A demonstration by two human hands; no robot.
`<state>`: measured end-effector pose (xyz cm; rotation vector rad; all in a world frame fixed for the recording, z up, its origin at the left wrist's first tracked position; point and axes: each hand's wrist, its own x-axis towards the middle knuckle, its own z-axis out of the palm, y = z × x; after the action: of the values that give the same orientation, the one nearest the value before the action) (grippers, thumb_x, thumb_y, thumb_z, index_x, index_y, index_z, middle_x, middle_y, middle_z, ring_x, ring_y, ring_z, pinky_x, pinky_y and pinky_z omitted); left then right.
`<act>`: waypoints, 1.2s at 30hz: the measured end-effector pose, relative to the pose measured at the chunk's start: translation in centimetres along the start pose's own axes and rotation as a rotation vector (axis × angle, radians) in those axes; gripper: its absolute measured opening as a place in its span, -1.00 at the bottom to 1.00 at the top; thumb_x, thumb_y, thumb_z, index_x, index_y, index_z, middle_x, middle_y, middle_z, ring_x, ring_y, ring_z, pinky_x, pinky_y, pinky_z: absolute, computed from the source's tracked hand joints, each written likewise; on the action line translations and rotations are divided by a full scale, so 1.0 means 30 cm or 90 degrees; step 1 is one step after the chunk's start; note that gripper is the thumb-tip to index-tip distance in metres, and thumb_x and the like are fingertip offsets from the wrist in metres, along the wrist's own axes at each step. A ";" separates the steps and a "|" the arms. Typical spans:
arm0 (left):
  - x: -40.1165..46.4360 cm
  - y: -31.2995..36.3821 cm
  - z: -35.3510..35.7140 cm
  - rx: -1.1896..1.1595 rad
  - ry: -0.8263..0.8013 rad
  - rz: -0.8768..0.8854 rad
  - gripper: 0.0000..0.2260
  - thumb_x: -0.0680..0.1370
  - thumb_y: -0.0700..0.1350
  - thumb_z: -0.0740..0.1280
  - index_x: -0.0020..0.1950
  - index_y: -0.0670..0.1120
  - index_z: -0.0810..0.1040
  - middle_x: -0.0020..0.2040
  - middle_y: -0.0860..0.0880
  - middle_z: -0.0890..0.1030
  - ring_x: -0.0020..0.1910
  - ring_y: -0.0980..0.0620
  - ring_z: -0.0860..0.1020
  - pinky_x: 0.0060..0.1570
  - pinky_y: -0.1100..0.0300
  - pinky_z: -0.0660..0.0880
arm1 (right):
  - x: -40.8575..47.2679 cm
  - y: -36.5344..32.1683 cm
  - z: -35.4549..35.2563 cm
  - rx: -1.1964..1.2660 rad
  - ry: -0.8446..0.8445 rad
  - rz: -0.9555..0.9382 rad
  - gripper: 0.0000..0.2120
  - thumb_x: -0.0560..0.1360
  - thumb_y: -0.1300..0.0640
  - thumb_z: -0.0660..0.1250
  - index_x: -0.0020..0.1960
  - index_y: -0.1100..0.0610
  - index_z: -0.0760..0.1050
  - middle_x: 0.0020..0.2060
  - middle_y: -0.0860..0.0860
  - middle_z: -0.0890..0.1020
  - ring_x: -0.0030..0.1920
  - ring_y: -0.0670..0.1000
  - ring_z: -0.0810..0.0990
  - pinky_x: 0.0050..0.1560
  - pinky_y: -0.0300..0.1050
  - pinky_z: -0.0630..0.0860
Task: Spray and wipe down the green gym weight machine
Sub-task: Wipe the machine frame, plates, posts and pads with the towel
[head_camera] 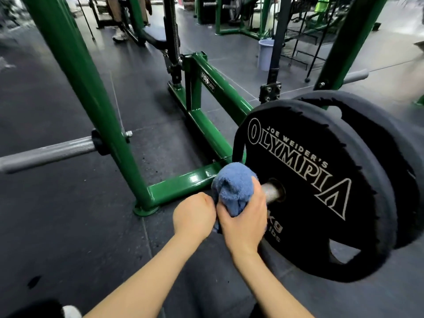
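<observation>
Standing on dark rubber floor [57,226], the green machine frame [202,125] runs its base rail from near centre away toward the upper middle, uprights rising left and right. Open floor lies to its left. Black weight plates [305,191] sit on a steel peg [271,192] pointing toward the camera's left. Right hand [243,216] grips a blue cloth [231,187] over the peg's end; left hand [195,216], fist closed, pinches the cloth's lower edge.

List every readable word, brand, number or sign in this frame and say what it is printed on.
"JOE WEIDER'S OLYMPIA": on the front black weight plate.
"kg" and "lbs": lower on the same plate, the numbers before them hidden behind the right hand.
"MAXPUMP", as best it reads: small label on the green frame crossbar.
Nothing else is legible.
</observation>
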<state>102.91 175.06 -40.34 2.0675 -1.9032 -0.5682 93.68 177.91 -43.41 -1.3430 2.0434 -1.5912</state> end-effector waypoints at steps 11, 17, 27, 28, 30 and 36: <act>0.010 -0.003 0.003 -0.063 -0.010 0.031 -0.68 0.54 -0.19 0.10 -0.42 -0.07 0.19 -0.41 -0.14 0.34 -0.38 -0.06 0.26 -0.41 0.07 0.11 | 0.249 0.142 -0.147 0.024 -0.156 -0.077 -0.25 0.28 -0.07 0.34 0.42 0.10 0.26 0.27 -0.07 0.47 0.25 -0.09 0.48 0.24 -0.01 0.46; 0.007 -0.010 0.006 -0.121 -0.007 0.018 -0.66 0.57 -0.16 0.09 -0.41 -0.05 0.20 -0.41 -0.09 0.31 -0.36 -0.03 0.26 -0.40 0.07 0.14 | 0.158 0.066 -0.095 -0.097 -0.109 -0.088 -0.23 0.25 -0.14 0.27 0.43 0.03 0.28 0.27 -0.07 0.49 0.24 0.02 0.49 0.14 0.04 0.49; -0.078 -0.146 0.002 -0.720 -0.227 -0.252 -0.75 0.64 0.08 0.16 0.01 -0.05 0.52 -0.15 -0.09 0.65 -0.27 -0.12 0.66 -0.02 0.06 0.60 | 0.186 -0.040 -0.067 -0.202 -0.261 -0.201 -0.42 0.37 -0.22 0.29 0.29 0.06 0.35 0.05 0.00 0.63 0.06 0.11 0.59 -0.14 -0.20 0.29; -0.077 -0.132 -0.014 -0.658 -0.209 -0.221 -0.73 0.66 0.07 0.10 -0.05 -0.02 0.50 -0.15 -0.04 0.62 -0.27 -0.12 0.67 -0.02 0.13 0.58 | 0.201 -0.050 -0.060 -0.235 -0.260 -0.163 -0.44 0.41 -0.20 0.31 0.31 0.03 0.33 0.06 0.04 0.64 0.08 0.16 0.59 -0.13 -0.15 0.32; -0.084 -0.139 -0.024 -0.472 -0.181 -0.139 -0.61 0.67 0.08 -0.02 -0.09 -0.05 0.52 -0.12 -0.03 0.63 -0.21 -0.09 0.68 -0.08 0.27 0.51 | 0.177 -0.087 -0.031 -0.290 -0.297 -0.159 -0.45 0.42 -0.18 0.31 0.33 -0.03 0.31 0.07 0.05 0.64 0.09 0.18 0.58 -0.05 -0.07 0.42; -0.090 -0.201 -0.027 0.097 0.036 0.192 -0.90 0.57 -0.14 0.29 -0.04 -0.16 0.53 -0.11 -0.13 0.62 -0.14 -0.13 0.59 -0.10 0.14 0.44 | 0.056 -0.145 -0.005 -0.195 -0.329 -0.200 -0.45 0.36 -0.21 0.29 0.30 -0.08 0.30 0.06 -0.07 0.62 0.05 0.08 0.59 -0.01 -0.06 0.48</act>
<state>108.45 178.29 -42.08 1.8053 -2.2282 -0.3003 94.89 176.76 -39.06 -2.0137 1.8572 -0.8957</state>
